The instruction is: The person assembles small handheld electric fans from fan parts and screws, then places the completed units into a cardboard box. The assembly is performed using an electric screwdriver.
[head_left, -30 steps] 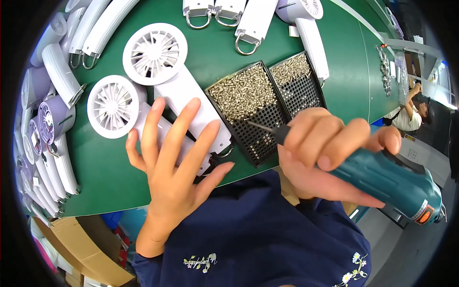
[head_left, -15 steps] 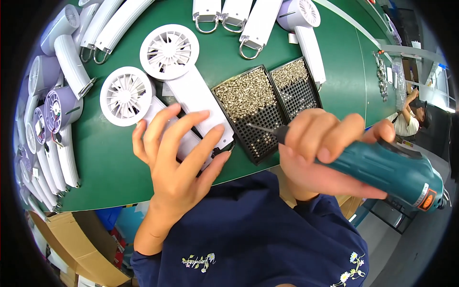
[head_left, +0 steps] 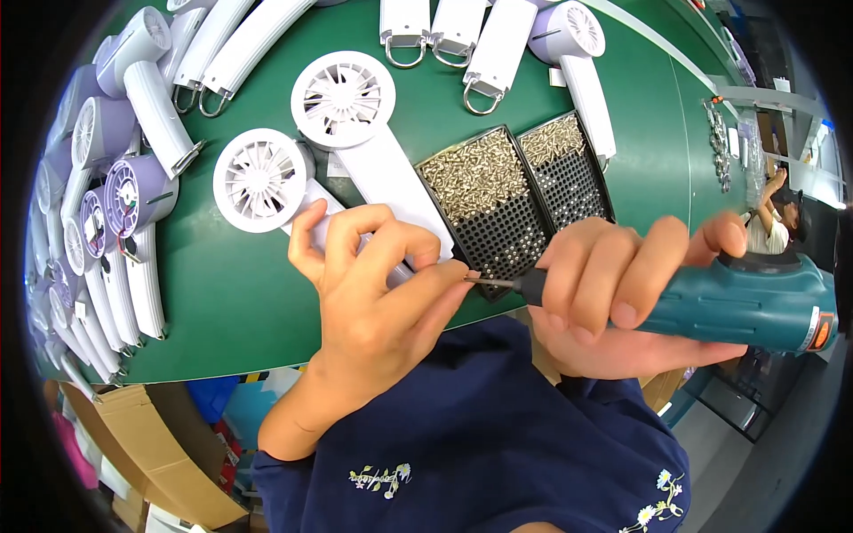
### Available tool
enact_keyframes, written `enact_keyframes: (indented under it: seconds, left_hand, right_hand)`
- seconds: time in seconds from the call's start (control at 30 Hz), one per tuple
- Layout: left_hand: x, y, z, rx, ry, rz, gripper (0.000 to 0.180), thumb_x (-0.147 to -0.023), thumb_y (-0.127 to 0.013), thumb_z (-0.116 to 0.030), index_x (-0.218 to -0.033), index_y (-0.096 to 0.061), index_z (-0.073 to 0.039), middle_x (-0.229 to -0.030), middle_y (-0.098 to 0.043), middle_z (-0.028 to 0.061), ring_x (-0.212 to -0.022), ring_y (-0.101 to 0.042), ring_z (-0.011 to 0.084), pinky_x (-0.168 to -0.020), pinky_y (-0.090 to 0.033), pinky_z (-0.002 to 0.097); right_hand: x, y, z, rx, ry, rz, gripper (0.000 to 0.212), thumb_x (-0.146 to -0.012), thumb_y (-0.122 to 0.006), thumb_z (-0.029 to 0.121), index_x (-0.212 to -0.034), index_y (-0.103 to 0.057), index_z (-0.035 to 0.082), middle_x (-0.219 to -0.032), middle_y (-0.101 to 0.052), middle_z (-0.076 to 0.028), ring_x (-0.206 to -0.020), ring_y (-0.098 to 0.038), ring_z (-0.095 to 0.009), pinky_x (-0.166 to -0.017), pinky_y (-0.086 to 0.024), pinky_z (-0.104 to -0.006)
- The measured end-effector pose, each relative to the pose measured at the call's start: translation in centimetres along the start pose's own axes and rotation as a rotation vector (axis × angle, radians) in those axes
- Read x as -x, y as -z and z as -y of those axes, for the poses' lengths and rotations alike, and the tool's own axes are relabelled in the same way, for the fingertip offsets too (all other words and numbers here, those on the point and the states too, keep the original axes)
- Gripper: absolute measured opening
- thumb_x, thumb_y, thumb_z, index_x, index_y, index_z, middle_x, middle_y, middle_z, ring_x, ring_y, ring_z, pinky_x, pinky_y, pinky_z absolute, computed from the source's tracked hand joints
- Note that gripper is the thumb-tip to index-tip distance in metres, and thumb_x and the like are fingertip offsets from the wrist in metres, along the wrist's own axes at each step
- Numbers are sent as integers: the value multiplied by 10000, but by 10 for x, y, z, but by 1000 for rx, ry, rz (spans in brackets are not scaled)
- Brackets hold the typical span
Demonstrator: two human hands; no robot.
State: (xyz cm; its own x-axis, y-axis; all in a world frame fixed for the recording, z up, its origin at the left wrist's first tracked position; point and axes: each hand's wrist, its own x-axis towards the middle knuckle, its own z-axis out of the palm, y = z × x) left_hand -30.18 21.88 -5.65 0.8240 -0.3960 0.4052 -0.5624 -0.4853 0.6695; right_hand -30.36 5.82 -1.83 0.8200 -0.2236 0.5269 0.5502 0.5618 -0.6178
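Your left hand (head_left: 378, 289) has closed from a loose spread above the fan handles into a pinch, thumb and forefinger drawn together at the tip of the driver's bit (head_left: 496, 282). Your right hand (head_left: 613, 289) is wrapped firmly around the teal electric screwdriver (head_left: 737, 302), one digit raised beside its black lever, the tool lying almost level. Half a second ago the bit pointed over the holes of the larger black tray (head_left: 498, 238); now it meets your left fingertips by that tray's near end. The shift appears to move the work from the tray to the bit's tip, though whether a screw sits between your fingers is too small to tell.

Brass-coloured screws (head_left: 471, 182) fill the tray's far half, with the smaller black tray (head_left: 570, 182) alongside. The larger white fan (head_left: 344, 99) and smaller white fan (head_left: 260, 180) lie grille up on the green desk (head_left: 240, 293), handles running toward you and partly hidden by your left hand; the bit is on neither.
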Motion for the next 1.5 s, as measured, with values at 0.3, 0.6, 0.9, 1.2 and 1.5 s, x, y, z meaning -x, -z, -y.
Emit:
enact_keyframes:
  seconds: [0.3,0.6,0.9,1.2,1.5]
  left_hand:
    - [4,3,2,-52,17,70,189,-636,-777,-106,-803,-691,-126,-849,-521,-34,-907,-538,198,-976,-250,512]
    - [7,-2,8,-36,27,0,211,-652,-775,-82,-838,-679,-113,-833,-507,-20,-860,-559,177,-996,-265,468]
    - [6,-5,9,2,5,-15,211,-649,-770,-69,-832,-673,-107,-828,-503,-20,-818,-559,176,-997,-268,456]
    - [10,-3,14,16,28,11,238,-662,-764,-67,-874,-667,-113,-861,-527,-26,-855,-550,162,-1001,-287,436]
    - [10,-4,13,14,25,4,235,-669,-763,-73,-879,-667,-122,-864,-537,-32,-850,-552,161,-998,-284,427]
  right_hand:
    - [5,7,-7,6,-204,233,690,-899,-440,671,-1356,-294,173,-682,-491,-61,-383,-448,-154,-327,-397,-267]
    - [8,6,-13,168,-85,334,715,-852,-468,721,-1309,-324,190,-622,-492,-70,-426,-482,-194,-364,-429,-303]
    - [14,1,-15,55,-121,244,335,-944,-549,207,-1234,-425,95,-693,-552,-159,-489,-462,-232,-442,-418,-357]
    - [24,5,-25,126,-63,280,307,-923,-569,142,-1183,-411,104,-670,-555,-123,-456,-467,-205,-414,-413,-334]
    - [24,14,-23,129,-57,386,343,-934,-565,198,-1230,-407,127,-735,-581,-110,-506,-516,-220,-451,-445,-333]
